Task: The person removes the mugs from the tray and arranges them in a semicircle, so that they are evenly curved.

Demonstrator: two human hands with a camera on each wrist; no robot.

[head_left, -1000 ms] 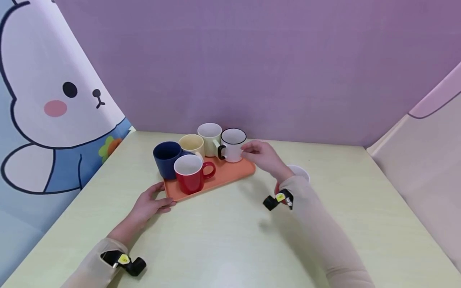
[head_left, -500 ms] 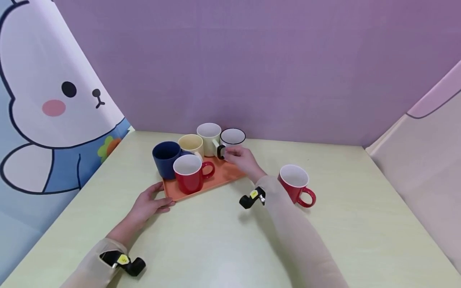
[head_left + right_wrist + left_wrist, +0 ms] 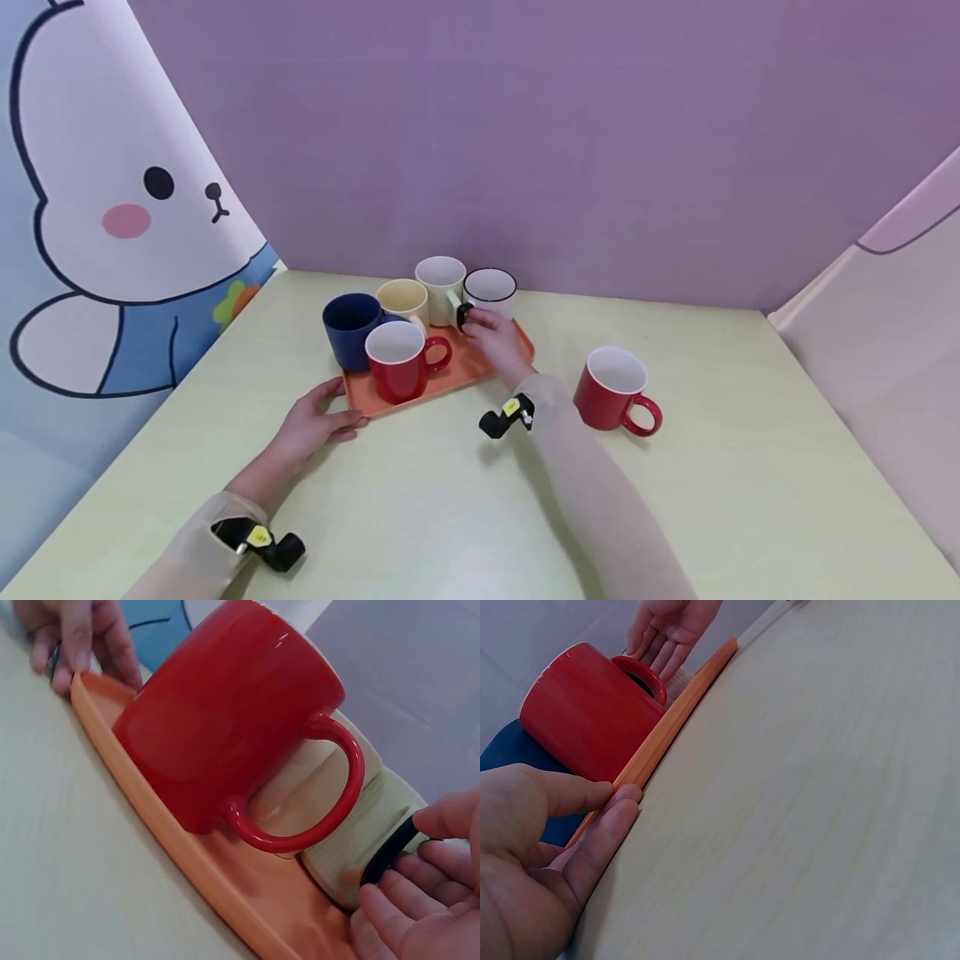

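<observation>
Currently: one white mug, upright, black-lined rim, black handle, at the far right of the orange tray. Right hand: thumb and fingers nearly closed, pinching that handle. Left hand: thumb and fingers parted only by the tray's edge, gripping its near-left corner.

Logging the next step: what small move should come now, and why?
I'd have the right hand gently lift the black-rimmed white mug straight up: thumb and fingers are already at its black handle, and the left hand pinches the orange tray, likely steadying it. Straight up seems safest, since the pale green mug stands close beside.
</observation>
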